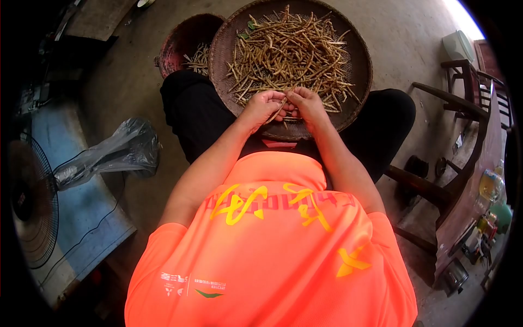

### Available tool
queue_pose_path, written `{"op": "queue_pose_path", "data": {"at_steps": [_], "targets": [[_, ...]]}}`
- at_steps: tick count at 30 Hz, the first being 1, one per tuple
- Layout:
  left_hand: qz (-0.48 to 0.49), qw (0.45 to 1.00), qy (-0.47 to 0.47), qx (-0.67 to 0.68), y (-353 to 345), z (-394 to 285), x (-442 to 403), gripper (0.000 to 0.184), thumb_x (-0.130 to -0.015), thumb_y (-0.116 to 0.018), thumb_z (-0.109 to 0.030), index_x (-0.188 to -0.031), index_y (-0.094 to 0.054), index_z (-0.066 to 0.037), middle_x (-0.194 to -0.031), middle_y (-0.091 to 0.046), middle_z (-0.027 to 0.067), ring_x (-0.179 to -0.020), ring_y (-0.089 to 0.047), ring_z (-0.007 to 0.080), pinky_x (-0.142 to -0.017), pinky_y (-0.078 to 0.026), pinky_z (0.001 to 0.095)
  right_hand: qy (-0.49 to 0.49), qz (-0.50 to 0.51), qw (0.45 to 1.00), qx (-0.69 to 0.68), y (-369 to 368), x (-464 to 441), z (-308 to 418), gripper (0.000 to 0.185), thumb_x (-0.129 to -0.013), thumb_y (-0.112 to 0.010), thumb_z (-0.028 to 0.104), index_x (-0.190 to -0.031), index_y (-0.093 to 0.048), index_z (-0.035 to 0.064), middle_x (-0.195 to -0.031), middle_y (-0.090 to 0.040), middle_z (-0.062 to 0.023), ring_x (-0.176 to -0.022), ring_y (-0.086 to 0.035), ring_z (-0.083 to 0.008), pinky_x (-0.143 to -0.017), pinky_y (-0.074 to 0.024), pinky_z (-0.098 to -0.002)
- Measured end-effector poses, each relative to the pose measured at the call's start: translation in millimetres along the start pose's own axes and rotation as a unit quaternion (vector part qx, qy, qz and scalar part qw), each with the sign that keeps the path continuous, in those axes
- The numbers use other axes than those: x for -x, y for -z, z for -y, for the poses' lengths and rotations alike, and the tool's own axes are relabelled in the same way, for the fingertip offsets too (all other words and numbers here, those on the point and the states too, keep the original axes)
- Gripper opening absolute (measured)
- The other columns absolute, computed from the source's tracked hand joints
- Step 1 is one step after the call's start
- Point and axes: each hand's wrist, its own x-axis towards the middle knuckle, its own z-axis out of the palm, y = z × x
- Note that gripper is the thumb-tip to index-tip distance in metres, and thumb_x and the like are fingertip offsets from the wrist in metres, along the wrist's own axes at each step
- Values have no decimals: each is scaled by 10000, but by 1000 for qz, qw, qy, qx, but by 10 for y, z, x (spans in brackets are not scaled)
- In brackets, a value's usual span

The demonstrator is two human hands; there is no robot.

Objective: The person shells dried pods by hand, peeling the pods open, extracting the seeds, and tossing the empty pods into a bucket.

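Note:
A wide, round woven tray rests across my lap, heaped with dry brown bean pods. Over its near edge, my left hand and my right hand meet, fingertips close together. Between them is a thin bean pod, pinched by the left fingers and touched by the right thumb and fingers. Both hands are closed. Part of the pod is hidden behind the fingers. A few green leaf bits lie at the heap's upper left.
Left of the tray stands a reddish basket holding more pods. Farther left, a fan and a clear plastic bag are at a blue-topped table. Wooden chairs and a cluttered table with a bottle are on the right.

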Motion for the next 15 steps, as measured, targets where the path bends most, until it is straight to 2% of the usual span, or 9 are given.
{"op": "queue_pose_path", "data": {"at_steps": [3,8,15], "targets": [[26,999,-17,-16,0,-23,6,331,-847,-473,-8,-1175,-498,31,-981,-639,112,-790,-622,137,-691,-519,246,12,-9,1000,-27,-1,-16,-5,160,-883,-602,214,-855,-596,57,-667,-570,12,-534,-490,-53,-472,-408,-191],[34,998,-44,-1,-19,-45,18,380,-810,-463,49,-1190,-484,37,-1035,-622,113,-863,-621,142,-739,-516,249,46,-13,998,-34,-1,9,35,133,-889,-588,183,-903,-606,52,-699,-574,15,-586,-504,-50,-505,-409,-181],[44,996,-77,-25,-2,-40,-2,348,-841,-492,14,-1189,-484,22,-1056,-615,105,-872,-619,135,-757,-517,249,74,3,996,-55,29,-16,13,149,-894,-570,149,-990,-610,42,-743,-578,22,-607,-506,-43,-518,-416,-175]]}}
